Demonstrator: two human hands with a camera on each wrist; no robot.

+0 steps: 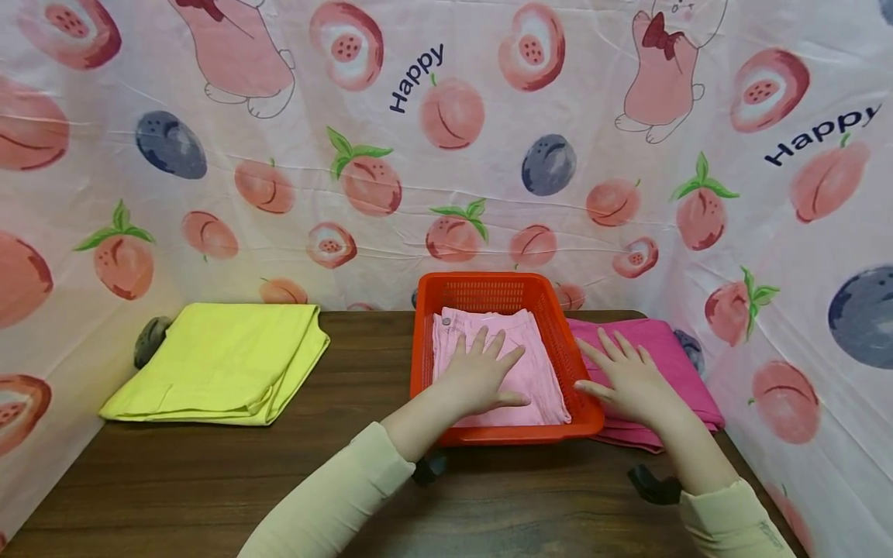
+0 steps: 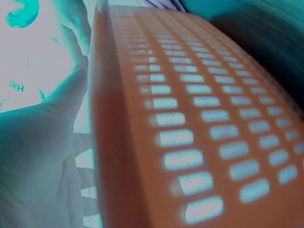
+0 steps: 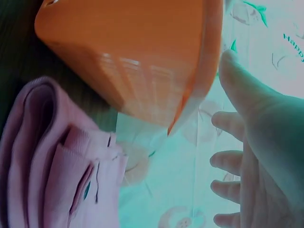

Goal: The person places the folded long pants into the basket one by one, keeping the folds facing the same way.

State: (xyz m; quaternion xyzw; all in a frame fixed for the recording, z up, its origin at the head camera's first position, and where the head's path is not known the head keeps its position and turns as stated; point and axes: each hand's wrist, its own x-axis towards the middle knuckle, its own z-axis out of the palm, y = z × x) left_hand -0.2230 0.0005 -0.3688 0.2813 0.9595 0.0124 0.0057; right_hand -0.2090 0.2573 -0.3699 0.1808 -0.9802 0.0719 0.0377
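While the left hand (image 1: 477,380) and right hand (image 1: 631,386) spread wide, gripping nothing, the basket's (image 1: 516,436) jeans (image 1: 543,376) seem light, soft, best cupped under both sides.

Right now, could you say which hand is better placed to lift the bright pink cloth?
Probably the right hand: it is nearer that bright pink cloth; the left hand appears over the red basket.

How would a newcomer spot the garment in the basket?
On the dark brown wood-grain table stands a rectangular orange-red plastic basket. Inside lies the pale pink folded cloth garment, with a round button at its far left corner. Only it lies in the basket; the bright yellow folded cloth garment sits to the left, the deep pink folded cloth garment to the right.
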